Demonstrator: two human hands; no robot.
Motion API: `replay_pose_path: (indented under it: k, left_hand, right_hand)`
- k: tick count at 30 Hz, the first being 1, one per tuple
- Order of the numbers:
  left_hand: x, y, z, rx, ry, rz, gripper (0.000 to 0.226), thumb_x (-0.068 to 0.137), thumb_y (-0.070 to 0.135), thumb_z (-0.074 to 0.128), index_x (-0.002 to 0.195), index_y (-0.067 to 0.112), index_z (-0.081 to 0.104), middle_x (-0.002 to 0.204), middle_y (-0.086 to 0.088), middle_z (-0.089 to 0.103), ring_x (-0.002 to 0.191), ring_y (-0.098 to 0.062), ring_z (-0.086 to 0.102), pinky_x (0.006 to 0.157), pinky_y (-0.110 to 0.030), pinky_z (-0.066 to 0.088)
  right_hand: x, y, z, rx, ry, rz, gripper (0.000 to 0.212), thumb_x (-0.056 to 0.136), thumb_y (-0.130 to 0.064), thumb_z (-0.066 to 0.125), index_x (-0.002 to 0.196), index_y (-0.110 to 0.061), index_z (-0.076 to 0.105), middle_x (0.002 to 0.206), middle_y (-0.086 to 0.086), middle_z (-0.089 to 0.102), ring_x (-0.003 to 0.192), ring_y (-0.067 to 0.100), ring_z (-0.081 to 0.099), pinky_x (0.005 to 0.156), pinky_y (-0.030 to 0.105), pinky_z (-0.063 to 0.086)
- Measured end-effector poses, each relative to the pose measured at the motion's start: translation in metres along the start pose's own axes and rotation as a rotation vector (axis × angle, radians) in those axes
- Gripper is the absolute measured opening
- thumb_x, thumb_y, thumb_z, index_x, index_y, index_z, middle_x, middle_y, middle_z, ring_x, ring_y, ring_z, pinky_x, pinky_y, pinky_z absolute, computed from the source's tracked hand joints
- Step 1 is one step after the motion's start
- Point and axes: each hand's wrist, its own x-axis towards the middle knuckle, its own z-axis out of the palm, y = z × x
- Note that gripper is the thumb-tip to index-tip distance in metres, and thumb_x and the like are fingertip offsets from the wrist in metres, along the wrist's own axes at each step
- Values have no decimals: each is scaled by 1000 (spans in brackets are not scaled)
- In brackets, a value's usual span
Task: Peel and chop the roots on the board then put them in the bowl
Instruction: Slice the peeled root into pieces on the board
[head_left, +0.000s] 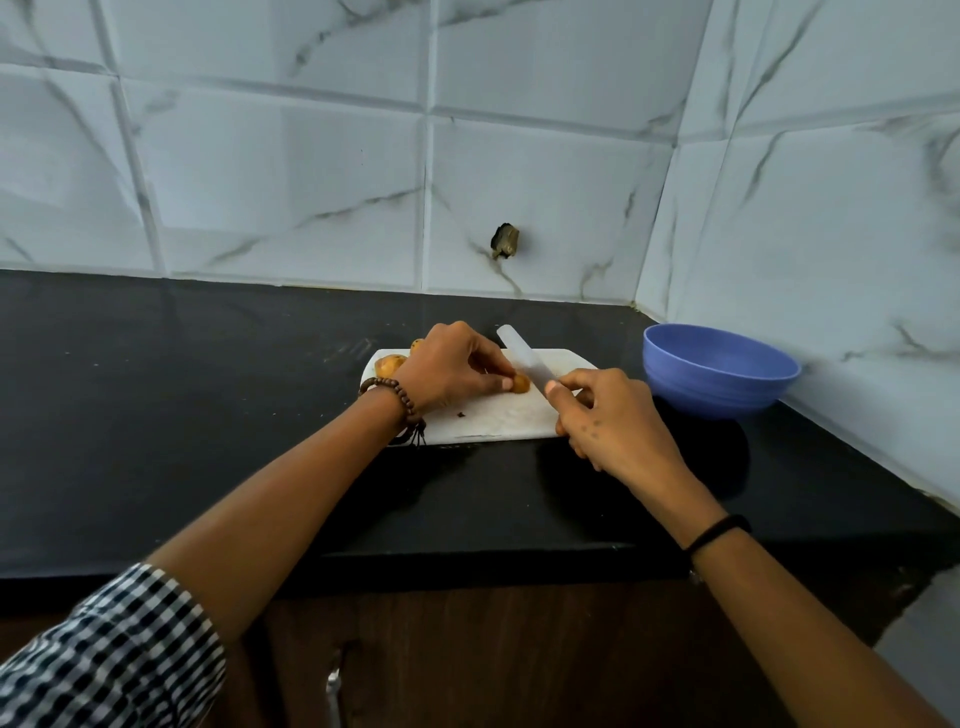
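One small root piece (521, 384) on the board (498, 421) looks light, firm, likely slippery; left hand (447, 366) pinches it; right hand (608, 415) grips the knife (524, 358).

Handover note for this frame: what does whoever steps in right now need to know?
Left hand pinches a small orange root piece on the white board. Right hand grips the knife, blade beside that piece. Other roots lie at the board's far-left corner. Blue bowl, right of the board, shows nothing inside. Left to do: chop, peel the rest, fill bowl.
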Motion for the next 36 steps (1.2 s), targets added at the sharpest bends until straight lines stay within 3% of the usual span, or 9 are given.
replay_pose_path:
  k: [7, 11, 14, 17, 20, 24, 30, 33, 36]
  left_hand:
    - [-1, 3, 4, 24, 12, -8, 17, 77, 40, 75, 89, 27, 79, 75, 15, 70, 63, 14, 55, 63, -15, 47]
    - [-1, 5, 5, 38, 27, 12, 17, 80, 33, 76, 93, 23, 79, 83, 8, 73, 65, 6, 58, 62, -6, 43]
    - [-3, 7, 4, 40, 38, 22, 15, 81, 27, 75, 95, 21, 78, 87, 6, 75, 75, 0, 63, 72, -12, 51]
    - [-5, 7, 4, 37, 33, 27, 14, 81, 26, 75, 94, 22, 78, 87, 6, 75, 79, -3, 65, 76, -17, 54]
    - [-4, 7, 4, 36, 26, 12, 14, 82, 25, 74, 94, 20, 78, 88, 6, 75, 80, -3, 66, 74, -12, 53]
    - [-6, 10, 5, 57, 40, -11, 14, 82, 27, 73, 91, 17, 76, 83, 10, 70, 71, 3, 60, 60, 3, 40]
    - [-6, 10, 9, 90, 45, -20, 19, 83, 31, 70, 92, 14, 72, 91, 6, 70, 82, -3, 61, 58, 2, 38]
    - [-6, 9, 9, 121, 33, -3, 20, 85, 32, 69, 95, 15, 71, 92, 8, 68, 81, -2, 57, 58, 4, 35]
    - [-7, 9, 8, 142, -16, 35, 24, 88, 35, 66, 104, 18, 68, 94, 8, 66, 84, -5, 58, 67, -4, 40]
  right_hand:
    - [2, -15, 3, -188, -17, 9, 32, 97, -33, 51, 86, -12, 71, 68, 7, 61, 64, 23, 61, 59, 40, 54]
    - [7, -32, 6, -327, -27, 22, 27, 98, -28, 51, 90, -7, 65, 78, 6, 53, 74, 26, 57, 62, 35, 43]
    - [4, -46, 7, -431, -53, 9, 12, 100, -21, 50, 101, -11, 56, 86, 2, 44, 84, 29, 53, 68, 35, 37]
    - [-5, -49, 7, -485, -100, -16, 11, 101, -21, 47, 101, -11, 52, 103, 11, 49, 97, 35, 56, 71, 34, 35]
    - [-16, -47, 4, -511, -129, -11, 15, 101, -22, 45, 89, -14, 42, 91, 5, 39, 81, 29, 46, 69, 35, 35]
    - [-24, -48, -9, -525, -154, -5, 24, 100, -22, 48, 77, -14, 45, 76, 1, 37, 73, 26, 48, 64, 35, 38]
    - [-40, -50, -42, -528, -238, -27, 26, 98, -27, 53, 79, -11, 60, 78, 9, 57, 68, 25, 59, 63, 39, 53]
    - [-44, -56, -64, -533, -274, -13, 30, 98, -27, 55, 81, -6, 68, 65, 7, 59, 54, 20, 54, 54, 33, 45]
    - [-43, -58, -81, -450, -339, 31, 30, 98, -28, 55, 83, -10, 73, 66, 11, 69, 43, 14, 52, 47, 27, 45]
